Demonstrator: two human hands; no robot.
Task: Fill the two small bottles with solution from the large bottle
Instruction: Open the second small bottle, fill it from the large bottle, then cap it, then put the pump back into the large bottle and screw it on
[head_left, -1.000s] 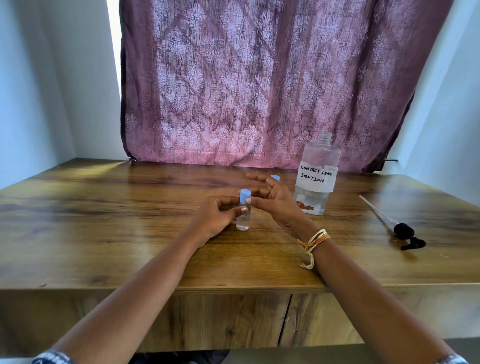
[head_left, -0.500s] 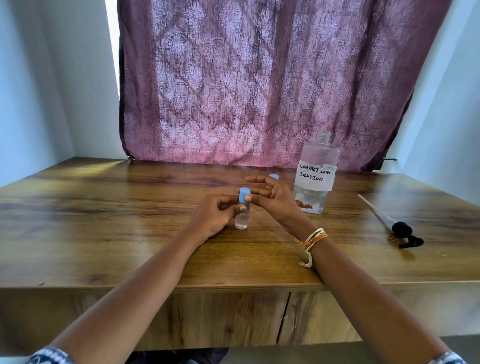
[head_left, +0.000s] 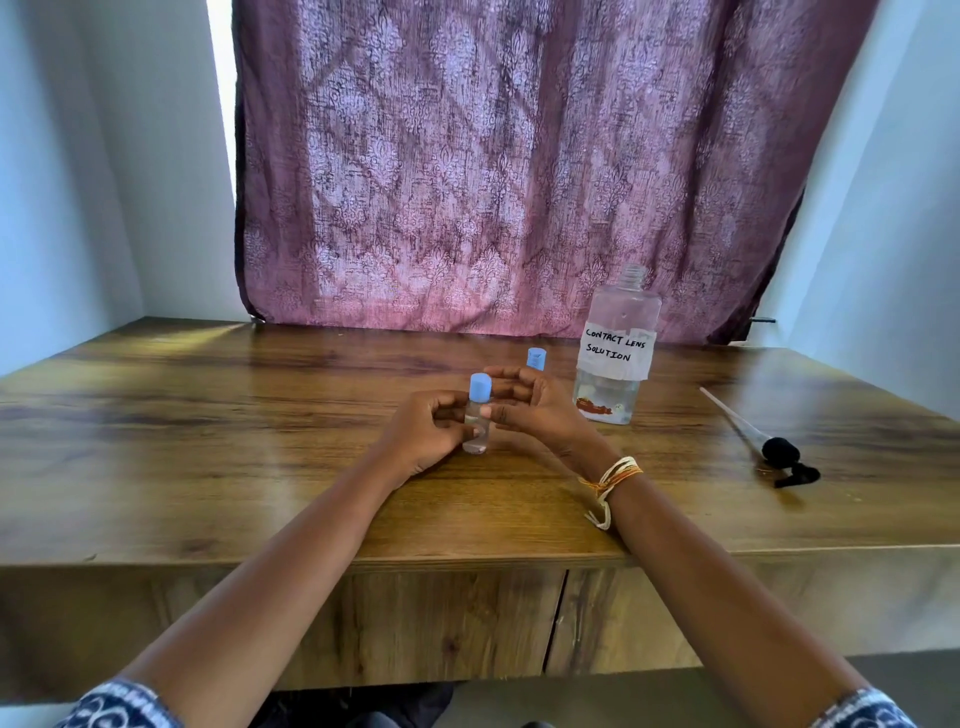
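A small clear bottle (head_left: 478, 423) with a blue cap stands upright on the wooden table (head_left: 260, 467), near the middle. My left hand (head_left: 423, 434) is closed around its body from the left. My right hand (head_left: 537, 410) sits just right of it with fingers loosely spread behind the cap and the thumb tip against the bottle's side. A second small bottle (head_left: 536, 358) shows only its blue cap behind my right hand. The large bottle (head_left: 618, 358), labelled "contact lens solution", stands uncapped to the right, with a little liquid at its bottom.
A black pump head with its long dip tube (head_left: 769, 449) lies on the table at the right. A purple curtain (head_left: 493, 166) hangs behind the table's far edge. Walls close in on both sides.
My right hand's fingers have come off the blue cap and dropped lower beside the bottle. The left hand still grips the bottle in the same spot.
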